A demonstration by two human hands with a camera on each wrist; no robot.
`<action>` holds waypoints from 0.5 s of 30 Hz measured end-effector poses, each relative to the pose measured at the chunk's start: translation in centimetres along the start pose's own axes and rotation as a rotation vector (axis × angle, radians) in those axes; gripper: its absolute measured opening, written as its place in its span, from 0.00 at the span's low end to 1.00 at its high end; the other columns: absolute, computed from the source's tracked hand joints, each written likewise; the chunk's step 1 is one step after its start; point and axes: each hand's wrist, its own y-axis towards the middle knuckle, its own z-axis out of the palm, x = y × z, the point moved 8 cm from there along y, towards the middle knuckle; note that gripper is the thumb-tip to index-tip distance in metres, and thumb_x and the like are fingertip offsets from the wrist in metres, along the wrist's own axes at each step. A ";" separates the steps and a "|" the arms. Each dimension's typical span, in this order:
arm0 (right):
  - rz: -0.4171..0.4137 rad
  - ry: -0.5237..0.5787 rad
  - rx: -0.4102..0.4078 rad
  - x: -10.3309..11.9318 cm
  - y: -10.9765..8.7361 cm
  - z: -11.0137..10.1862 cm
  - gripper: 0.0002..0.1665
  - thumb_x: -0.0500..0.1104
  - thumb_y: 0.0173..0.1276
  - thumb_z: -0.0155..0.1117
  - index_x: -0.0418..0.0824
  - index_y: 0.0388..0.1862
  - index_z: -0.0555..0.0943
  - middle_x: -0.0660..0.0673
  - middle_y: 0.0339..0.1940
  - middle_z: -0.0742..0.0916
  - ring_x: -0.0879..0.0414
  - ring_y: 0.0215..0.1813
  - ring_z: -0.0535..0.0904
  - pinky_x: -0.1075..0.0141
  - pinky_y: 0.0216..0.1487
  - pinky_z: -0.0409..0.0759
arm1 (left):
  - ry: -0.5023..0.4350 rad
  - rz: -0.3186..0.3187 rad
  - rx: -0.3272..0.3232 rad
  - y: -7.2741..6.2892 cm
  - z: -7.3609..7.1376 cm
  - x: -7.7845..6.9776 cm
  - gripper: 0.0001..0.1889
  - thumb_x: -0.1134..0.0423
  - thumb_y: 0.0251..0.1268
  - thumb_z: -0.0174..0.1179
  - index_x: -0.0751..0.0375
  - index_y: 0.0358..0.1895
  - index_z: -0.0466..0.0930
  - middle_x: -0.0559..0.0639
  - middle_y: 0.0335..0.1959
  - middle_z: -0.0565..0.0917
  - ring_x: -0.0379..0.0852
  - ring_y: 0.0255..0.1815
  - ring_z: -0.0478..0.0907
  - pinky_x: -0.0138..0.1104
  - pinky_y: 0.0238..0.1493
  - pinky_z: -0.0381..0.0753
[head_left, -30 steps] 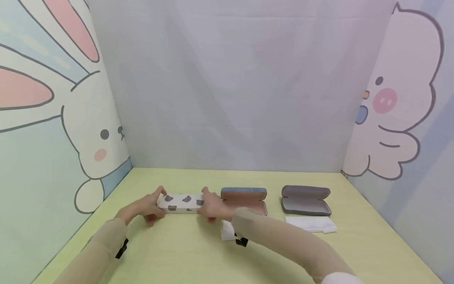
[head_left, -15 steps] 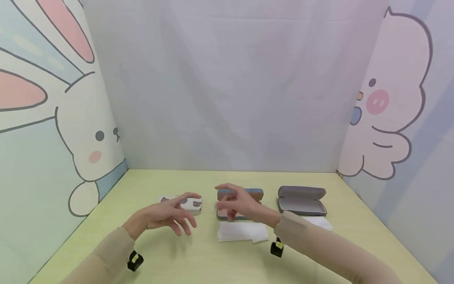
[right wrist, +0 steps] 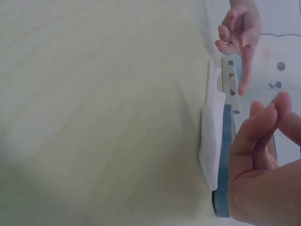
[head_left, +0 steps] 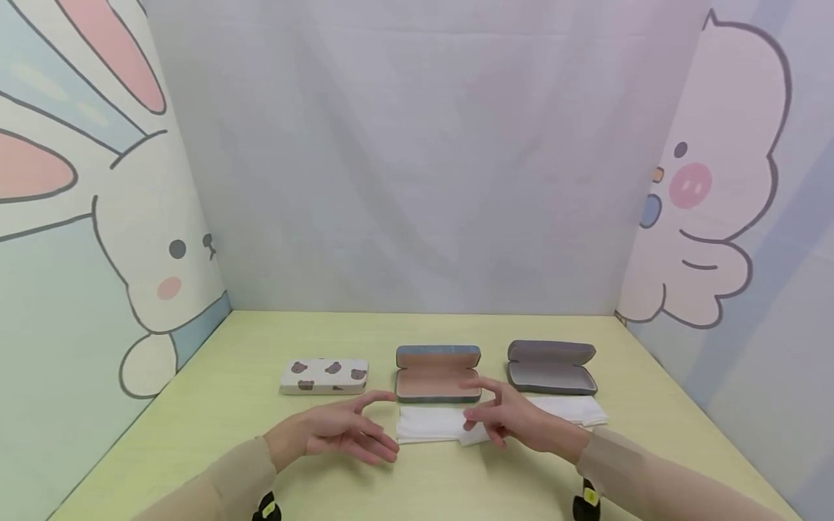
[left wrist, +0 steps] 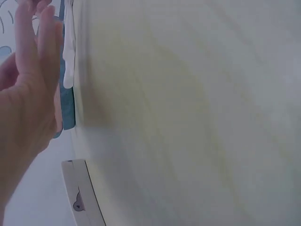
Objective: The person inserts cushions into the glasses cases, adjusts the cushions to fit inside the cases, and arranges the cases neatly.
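My left hand [head_left: 345, 432] is in the air at the left end of a folded white cloth [head_left: 426, 425], fingers loosely spread and holding nothing. Over the cloth's right end hovers my right hand [head_left: 515, 420], its fingers loosely bent with nothing in them. Behind that cloth, a blue glasses case [head_left: 430, 387] stands with its lid up and pink lining showing; the right fingertips overlap its front right corner in the head view. A white glasses case with bear prints [head_left: 323, 378] lies closed at the left, also seen partly in the left wrist view as a bear-printed case [left wrist: 82, 197].
At the right, a grey glasses case [head_left: 552, 367] stands with its lid up. A second white cloth [head_left: 576, 409] lies in front of it, partly behind the right hand. Cartoon-printed walls and a plain backdrop [head_left: 417, 159] enclose the pale yellow table [head_left: 384, 492].
Both hands have let go of the bear-print case and moved to the right and nearer the body. That case stays on the table, and the white cloth in the middle is now mostly uncovered.
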 end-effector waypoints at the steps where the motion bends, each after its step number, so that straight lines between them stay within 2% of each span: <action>1: 0.007 0.000 -0.007 -0.3 -0.3 -0.3 0.42 0.45 0.68 0.64 0.39 0.74 0.56 0.45 0.34 0.89 0.62 0.13 0.68 0.71 0.17 0.69 | -0.006 -0.004 -0.001 0.1 0.1 0.1 0.39 0.73 0.70 0.50 0.50 0.77 0.39 0.73 0.54 0.80 0.60 0.53 0.82 0.47 0.55 0.82; 8: 0.062 0.000 -0.064 -2.0 -1.7 -1.7 0.42 0.44 0.64 0.67 0.39 0.72 0.58 0.43 0.30 0.90 0.62 0.12 0.69 0.71 0.15 0.71 | -0.016 -0.048 -0.025 0.8 0.5 0.7 0.43 0.73 0.69 0.51 0.51 0.78 0.32 0.73 0.54 0.79 0.59 0.53 0.82 0.43 0.53 0.84; 15: 0.095 0.007 -0.044 -3.1 -1.8 -1.7 0.43 0.41 0.63 0.68 0.37 0.71 0.56 0.44 0.24 0.89 0.63 0.11 0.71 0.72 0.13 0.71 | 0.000 -0.075 -0.041 1.6 0.8 1.2 0.43 0.72 0.69 0.52 0.53 0.78 0.33 0.74 0.51 0.81 0.59 0.50 0.84 0.44 0.52 0.84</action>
